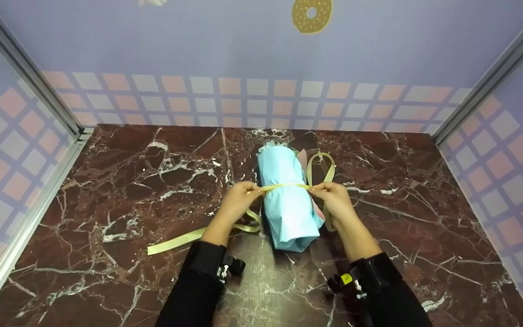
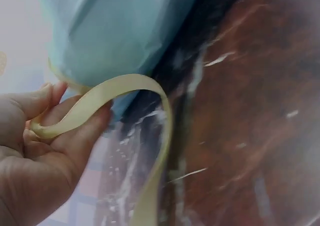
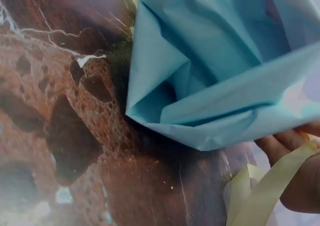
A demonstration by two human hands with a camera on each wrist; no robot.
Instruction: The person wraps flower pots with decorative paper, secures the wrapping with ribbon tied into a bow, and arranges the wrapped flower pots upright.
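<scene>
A light-blue paper-wrapped bundle (image 1: 286,209) lies lengthwise on the marble table, with pink paper (image 1: 318,210) showing along its right side. Across its middle runs a pale yellow ribbon (image 1: 284,185). My left hand (image 1: 239,200) pinches the ribbon at the bundle's left side; in the left wrist view the ribbon (image 2: 125,83) loops out of the fingers and hangs down. On the opposite side my right hand (image 1: 336,200) pinches the ribbon close to the paper. The bundle's folded, open lower end (image 3: 200,86) fills much of the right wrist view.
One loose ribbon tail (image 1: 175,242) trails left over the dark red marble table (image 1: 120,200). Another ribbon loop (image 1: 329,165) lies beyond the right hand. Patterned panels (image 1: 243,54) enclose the table at the back and both sides.
</scene>
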